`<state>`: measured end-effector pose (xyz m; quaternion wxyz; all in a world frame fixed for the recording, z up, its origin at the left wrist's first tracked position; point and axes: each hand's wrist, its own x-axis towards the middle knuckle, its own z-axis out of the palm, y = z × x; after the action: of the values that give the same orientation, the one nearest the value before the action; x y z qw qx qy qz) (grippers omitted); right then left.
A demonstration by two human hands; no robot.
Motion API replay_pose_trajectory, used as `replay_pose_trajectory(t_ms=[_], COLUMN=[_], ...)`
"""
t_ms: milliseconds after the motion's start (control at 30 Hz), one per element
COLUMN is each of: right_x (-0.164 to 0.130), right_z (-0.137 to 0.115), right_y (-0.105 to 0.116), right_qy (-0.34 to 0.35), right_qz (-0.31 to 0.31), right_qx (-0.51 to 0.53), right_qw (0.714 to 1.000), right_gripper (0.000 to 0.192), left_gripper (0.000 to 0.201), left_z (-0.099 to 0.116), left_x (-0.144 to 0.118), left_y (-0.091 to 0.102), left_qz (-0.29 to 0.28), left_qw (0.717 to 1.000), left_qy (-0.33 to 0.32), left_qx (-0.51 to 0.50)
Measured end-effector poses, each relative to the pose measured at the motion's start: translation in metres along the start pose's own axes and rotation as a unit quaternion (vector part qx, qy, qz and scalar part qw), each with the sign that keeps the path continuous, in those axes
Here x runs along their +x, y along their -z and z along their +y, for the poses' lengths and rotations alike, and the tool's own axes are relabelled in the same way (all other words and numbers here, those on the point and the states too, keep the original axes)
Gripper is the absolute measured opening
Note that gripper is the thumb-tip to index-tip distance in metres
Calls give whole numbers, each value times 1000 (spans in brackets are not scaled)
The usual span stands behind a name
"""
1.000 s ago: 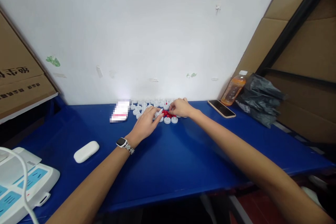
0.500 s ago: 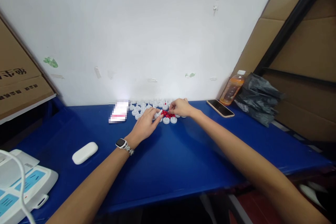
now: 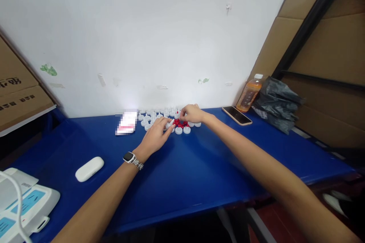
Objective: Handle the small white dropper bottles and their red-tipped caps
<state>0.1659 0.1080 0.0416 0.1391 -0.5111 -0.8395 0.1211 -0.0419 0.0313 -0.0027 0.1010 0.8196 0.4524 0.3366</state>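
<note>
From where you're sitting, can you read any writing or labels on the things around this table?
Cardboard box: dark printed characters, upside down and too blurred to read.
Orange drink bottle: label too small to read.
White card beside the white caps: blurred out, unreadable.
White device with blue panels: markings too small to read.
Nothing can be quoted.

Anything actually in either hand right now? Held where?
Left hand pinches a small white cap by its edge between thumb and forefinger. Right hand has fingertips down at the red pieces; too small to tell a grip.

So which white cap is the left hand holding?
The white cap pinched at the left hand's fingertips, raised beside the red pieces; the other caps lie flat on the table.
</note>
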Motion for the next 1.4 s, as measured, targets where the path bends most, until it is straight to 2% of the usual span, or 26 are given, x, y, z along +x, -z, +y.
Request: replay_pose_trajectory(t_ms=[67, 200, 300, 433, 500, 600, 667, 833, 1100, 1233, 1400], right_x=[-8, -27, -39, -49, -52, -55, -57, -59, -62, -64, -64], right_z=[1, -4, -12, -25, -31, -38, -41, -44, -43, -46, -47], right_y=[1, -4, -12, -24, -28, -31, -32, -33, -39, -43, -45], right_qy=[8, 29, 26, -16, -36, -47, -52, -64, -42, -23, -30], right_qz=[16, 57, 111, 134, 159, 231, 254, 198, 154, 137, 133], right_qx=[119, 338, 426, 539, 564, 546, 541, 593, 657, 668, 680], right_qw=[993, 939, 898, 831, 809, 804, 800, 778, 737, 731, 721], right_gripper=[12, 19, 28, 33, 34, 33, 33, 35, 31, 29, 30], left_gripper=[34, 34, 32, 31, 31, 31, 31, 31, 32, 32, 39], left_z=[1, 3, 6, 11, 13, 14, 15, 18, 31, 33, 29], left_x=[0, 0, 0, 0, -1, -1, -1, 0, -6, -8, -7], left_y=[0, -1, -2, 0, 1, 0, -1, -2, 7, 9, 10], left_qz=[2, 3, 1, 0, 5, 10, 13, 17, -4, 2, -14], left_qw=[1000, 1000, 1000, 999, 999, 999, 999, 998, 996, 999, 993], left_qy=[-2, -8, -16, -32, -37, -39, -42, -53, -87, -53, -39], left_qx=[0, -5, -10, -13, -15, -17, -20, -29, -2, 11, 108])
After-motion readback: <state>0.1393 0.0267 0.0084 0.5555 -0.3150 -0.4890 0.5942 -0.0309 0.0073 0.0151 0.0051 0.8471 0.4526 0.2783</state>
